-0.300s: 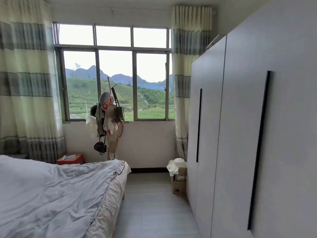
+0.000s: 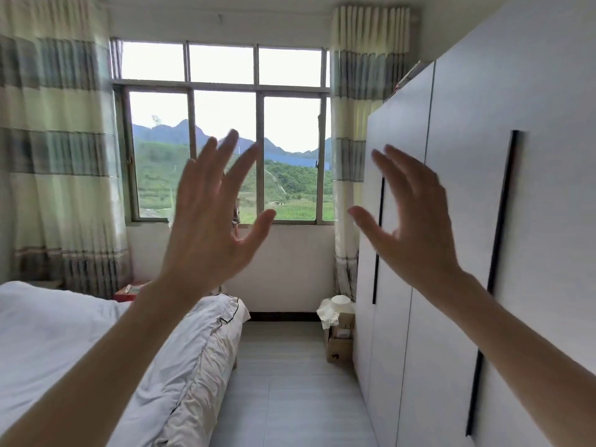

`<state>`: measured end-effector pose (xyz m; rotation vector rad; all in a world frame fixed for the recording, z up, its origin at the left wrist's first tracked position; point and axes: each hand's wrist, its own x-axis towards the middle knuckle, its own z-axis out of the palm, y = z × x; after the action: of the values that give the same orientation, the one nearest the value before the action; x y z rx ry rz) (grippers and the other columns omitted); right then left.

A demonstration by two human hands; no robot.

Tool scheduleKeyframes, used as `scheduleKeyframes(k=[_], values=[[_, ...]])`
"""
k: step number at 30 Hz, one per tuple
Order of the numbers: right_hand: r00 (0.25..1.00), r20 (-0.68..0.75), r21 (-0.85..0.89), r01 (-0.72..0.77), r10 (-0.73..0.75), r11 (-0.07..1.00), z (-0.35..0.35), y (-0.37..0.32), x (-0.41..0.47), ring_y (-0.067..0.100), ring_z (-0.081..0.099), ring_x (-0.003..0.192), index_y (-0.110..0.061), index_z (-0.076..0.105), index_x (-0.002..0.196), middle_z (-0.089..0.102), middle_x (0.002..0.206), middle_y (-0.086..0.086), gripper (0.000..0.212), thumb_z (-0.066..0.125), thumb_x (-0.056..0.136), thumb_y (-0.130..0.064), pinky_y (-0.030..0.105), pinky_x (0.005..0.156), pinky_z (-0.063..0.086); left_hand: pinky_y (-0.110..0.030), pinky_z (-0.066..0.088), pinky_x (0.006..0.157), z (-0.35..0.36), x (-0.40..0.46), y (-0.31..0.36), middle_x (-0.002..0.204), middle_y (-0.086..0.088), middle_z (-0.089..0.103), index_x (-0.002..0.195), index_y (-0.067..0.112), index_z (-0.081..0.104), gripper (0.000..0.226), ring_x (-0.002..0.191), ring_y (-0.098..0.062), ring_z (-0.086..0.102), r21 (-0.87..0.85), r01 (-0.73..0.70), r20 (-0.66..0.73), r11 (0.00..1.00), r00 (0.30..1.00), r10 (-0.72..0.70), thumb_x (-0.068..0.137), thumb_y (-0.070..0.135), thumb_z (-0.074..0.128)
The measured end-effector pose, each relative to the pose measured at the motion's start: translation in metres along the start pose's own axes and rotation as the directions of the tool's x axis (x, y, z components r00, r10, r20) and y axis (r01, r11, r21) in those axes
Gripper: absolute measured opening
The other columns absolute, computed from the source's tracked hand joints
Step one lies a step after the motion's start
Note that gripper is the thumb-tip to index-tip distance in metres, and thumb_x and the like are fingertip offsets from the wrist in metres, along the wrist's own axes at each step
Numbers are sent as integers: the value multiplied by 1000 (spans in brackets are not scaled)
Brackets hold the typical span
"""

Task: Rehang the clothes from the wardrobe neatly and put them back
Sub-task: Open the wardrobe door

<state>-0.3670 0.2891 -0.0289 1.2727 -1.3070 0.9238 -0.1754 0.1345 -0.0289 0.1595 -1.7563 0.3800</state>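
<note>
1. A striped curtain (image 2: 58,156) hung at the far left, reaching down behind the bed.
2. The bed (image 2: 64,343) lay low on the left under a rumpled white quilt, with a red box (image 2: 127,293) just beyond its far corner.
3. The left hand (image 2: 209,227) was raised in front of the window (image 2: 225,133), palm inward, fingers straight and spread, thumb out to the right; it held nothing.
4. Green hills and a pale sky showed through the panes.
5. A second curtain (image 2: 351,140) hung between the window and the wardrobe.
6. Cardboard boxes (image 2: 338,340) with a white cloth on top stood on the floor against the wardrobe's near end.
7. The right hand (image 2: 416,227) was lifted in front of the wardrobe (image 2: 548,221), fingers loosely spread and slightly bent, gripping nothing and apart from the door.
8. The wardrobe filled the right side, its doors closed, each with a dark vertical handle (image 2: 501,208); any clothes inside were hidden.
</note>
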Motion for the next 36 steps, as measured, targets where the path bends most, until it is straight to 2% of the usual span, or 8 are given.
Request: scheduleKeyframes(k=[3, 6, 10, 12, 18, 28, 31, 36], values=[[987, 159, -196, 12, 20, 981, 47, 37, -16, 28, 31, 136, -23, 25, 142, 32, 149, 10, 71, 40, 84, -61, 52, 111, 20, -58, 11, 112, 57, -9, -2, 154, -10, 18, 144, 28, 15, 70, 142, -29, 14, 135, 85, 189, 987, 976, -110, 85, 59, 36], [969, 244, -316, 106, -28, 943, 80, 64, -35, 33, 35, 134, -23, 26, 143, 33, 148, 13, 76, 38, 81, -65, 59, 107, 20, -59, 12, 110, 102, -19, -10, 152, -11, 23, 144, 28, 18, 72, 140, -31, 19, 250, 46, 271, 967, 956, -116, 82, 63, 33], [935, 351, -332, 163, -39, 929, 117, 90, -66, 37, 43, 128, -21, 40, 140, 40, 145, 14, 87, 70, 68, -59, 65, 101, 19, -63, 17, 107, 152, -51, -16, 150, -13, 30, 144, 29, 25, 75, 136, -37, 28, 298, 53, 379, 953, 910, -170, 79, 66, 29], [921, 390, -335, 163, -21, 928, 134, 99, -81, 37, 45, 126, -20, 44, 138, 42, 143, 14, 92, 76, 61, -57, 66, 99, 18, -62, 14, 107, 174, -70, -19, 149, -13, 30, 143, 28, 28, 76, 135, -38, 30, 315, 49, 415, 948, 891, -184, 79, 66, 28], [845, 524, -310, 74, 105, 948, 197, 122, -131, 37, 40, 130, -23, 40, 140, 37, 147, 12, 94, 76, 61, -58, 64, 102, 9, -61, 13, 105, 236, -112, -41, 149, -13, 31, 141, 26, 30, 74, 135, -37, 31, 291, 51, 506, 955, 840, -199, 78, 65, 31], [722, 639, -329, -53, 264, 943, 348, 168, -219, 36, 45, 127, -21, 45, 137, 44, 141, 13, 91, 78, 59, -56, 65, 99, 23, -60, 18, 107, 374, -196, -108, 148, -12, 33, 141, 29, 24, 70, 136, -37, 28, 206, 214, 615, 955, 731, -296, 79, 62, 33], [720, 630, -307, -115, 292, 945, 389, 183, -231, 35, 34, 134, -23, 37, 142, 35, 147, 12, 89, 74, 67, -54, 62, 104, 15, -62, 25, 104, 409, -215, -136, 145, -13, 38, 139, 26, 33, 68, 134, -38, 32, 196, 242, 645, 950, 698, -311, 80, 60, 36], [701, 614, -280, -235, 362, 931, 434, 204, -268, 30, 19, 140, -26, 23, 143, 26, 152, 10, 91, 72, 70, -51, 59, 107, 6, -55, 18, 107, 461, -258, -166, 145, -12, 36, 139, 27, 32, 67, 136, -34, 24, 185, 280, 675, 942, 661, -329, 81, 59, 36]])
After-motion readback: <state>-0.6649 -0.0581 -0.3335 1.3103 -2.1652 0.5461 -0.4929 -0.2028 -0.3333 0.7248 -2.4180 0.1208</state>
